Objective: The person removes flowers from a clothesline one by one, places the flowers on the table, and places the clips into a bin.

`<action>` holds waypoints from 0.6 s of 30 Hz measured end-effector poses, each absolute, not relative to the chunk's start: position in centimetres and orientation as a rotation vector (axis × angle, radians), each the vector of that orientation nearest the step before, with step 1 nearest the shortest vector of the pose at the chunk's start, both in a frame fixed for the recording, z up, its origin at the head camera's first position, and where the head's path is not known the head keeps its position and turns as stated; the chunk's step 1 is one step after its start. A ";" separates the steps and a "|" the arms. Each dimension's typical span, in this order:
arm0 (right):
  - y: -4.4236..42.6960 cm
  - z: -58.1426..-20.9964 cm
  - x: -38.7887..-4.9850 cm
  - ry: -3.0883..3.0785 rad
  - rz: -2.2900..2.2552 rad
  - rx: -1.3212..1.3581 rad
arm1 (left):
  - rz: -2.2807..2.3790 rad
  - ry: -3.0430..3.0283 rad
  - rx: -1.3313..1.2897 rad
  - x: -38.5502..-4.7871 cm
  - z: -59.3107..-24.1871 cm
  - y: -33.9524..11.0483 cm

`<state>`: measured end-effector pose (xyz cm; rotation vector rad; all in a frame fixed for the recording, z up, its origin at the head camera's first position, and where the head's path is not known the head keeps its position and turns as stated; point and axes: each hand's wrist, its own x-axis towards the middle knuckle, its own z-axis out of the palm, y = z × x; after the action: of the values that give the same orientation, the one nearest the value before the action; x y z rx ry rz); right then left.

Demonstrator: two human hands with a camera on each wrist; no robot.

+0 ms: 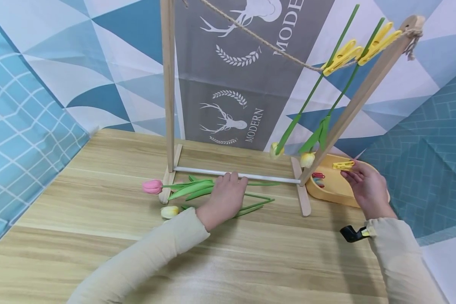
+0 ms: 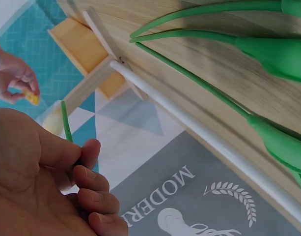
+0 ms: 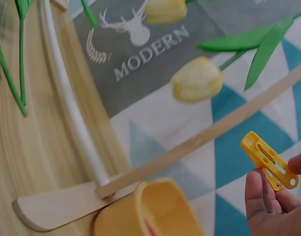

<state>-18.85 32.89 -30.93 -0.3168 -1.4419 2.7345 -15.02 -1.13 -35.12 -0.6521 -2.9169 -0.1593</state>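
Fingers of the right hand (image 1: 367, 186) are pinching a yellow clothespin (image 1: 342, 165) at the right of the head view, near the yellow tray (image 1: 332, 198). At the centre, fingers of the left hand (image 1: 226, 196) are gripping a green tulip stem (image 2: 67, 123), while two pale-yellow tulips (image 1: 308, 160) are hanging from the rope (image 1: 267, 42) in the upper right.

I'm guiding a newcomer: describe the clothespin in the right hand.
Find the wooden stand, then the yellow tray at its right end. Near that tray, the right hand pinches the yellow clothespin. The two other yellow clothespins are clipped to the rope.
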 end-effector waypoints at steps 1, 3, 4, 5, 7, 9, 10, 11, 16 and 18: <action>33.0 -31.2 -18.9 -1.452 2.735 -0.327 | -0.156 -2.919 -0.650 -15.0 -35.2 -1.1; 33.2 -31.7 -19.1 -1.483 2.733 -0.336 | -0.151 -2.924 -0.644 -15.1 -35.3 -1.1; 33.3 -32.0 -19.2 -1.490 2.732 -0.347 | -0.149 -2.930 -0.640 -15.1 -35.4 -1.1; 33.4 -32.2 -19.3 -1.489 2.733 -0.363 | -0.142 -2.935 -0.637 -15.1 -35.4 -1.1; 33.6 -32.6 -19.5 -1.493 2.720 -0.403 | -0.139 -2.938 -0.630 -15.2 -35.6 -1.1; 33.7 -32.9 -19.7 -1.481 2.712 -0.452 | -0.138 -2.935 -0.625 -15.3 -35.7 -1.1; 33.7 -33.0 -19.7 -1.475 2.707 -0.477 | -0.137 -2.937 -0.623 -15.3 -35.8 -1.1; 33.8 -33.1 -19.8 -1.463 2.709 -0.501 | -0.131 -2.940 -0.622 -15.4 -35.9 -1.0; 34.1 -33.6 -20.1 -1.453 2.692 -0.589 | -0.094 -2.969 -0.631 -15.5 -36.2 -0.8; 34.3 -33.7 -20.1 -1.453 2.690 -0.616 | -0.083 -2.977 -0.639 -15.5 -36.3 -0.7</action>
<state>-20.07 34.27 -33.74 -0.6162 -1.4532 2.6902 -15.50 -0.70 -36.26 -0.6393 -2.9771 -0.0834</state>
